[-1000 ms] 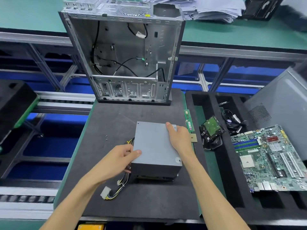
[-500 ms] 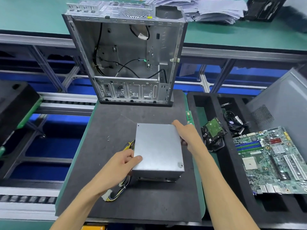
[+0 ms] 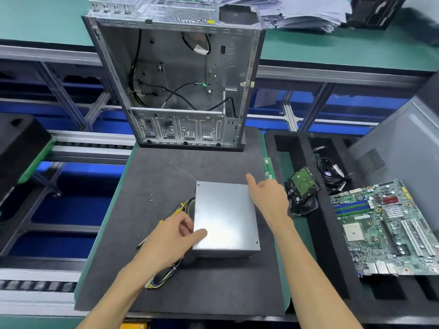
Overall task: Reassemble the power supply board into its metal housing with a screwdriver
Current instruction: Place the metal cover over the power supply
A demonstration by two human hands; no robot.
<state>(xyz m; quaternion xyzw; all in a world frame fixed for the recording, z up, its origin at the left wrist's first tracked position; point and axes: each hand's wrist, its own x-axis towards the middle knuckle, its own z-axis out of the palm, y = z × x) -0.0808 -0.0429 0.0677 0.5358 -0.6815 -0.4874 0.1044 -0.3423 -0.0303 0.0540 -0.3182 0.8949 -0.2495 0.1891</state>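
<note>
The power supply [image 3: 225, 214], a closed grey metal box, lies flat on the black mat [image 3: 166, 176]. Its bundle of yellow and black cables [image 3: 164, 276] trails off the left side. My left hand [image 3: 171, 241] grips the box's near left edge, thumb on top and fingers against the side. My right hand [image 3: 268, 198] rests against the far right edge with one finger stretched forward past the corner. The open computer case [image 3: 180, 74] stands upright at the back of the mat, loose wires inside. No screwdriver can be clearly made out.
Two small screws [image 3: 151, 197] lie on the mat left of the box. A memory stick [image 3: 268, 167] sits at the mat's right edge. The black foam tray [image 3: 318, 233] holds a hard drive [image 3: 303, 184], cables and a motherboard [image 3: 384, 226]. A grey side panel [image 3: 403, 148] leans at the right.
The power supply has turned slightly and slid a little on the mat. My right hand moved from on top of it to its far right edge, and my left thumb stayed on top.
</note>
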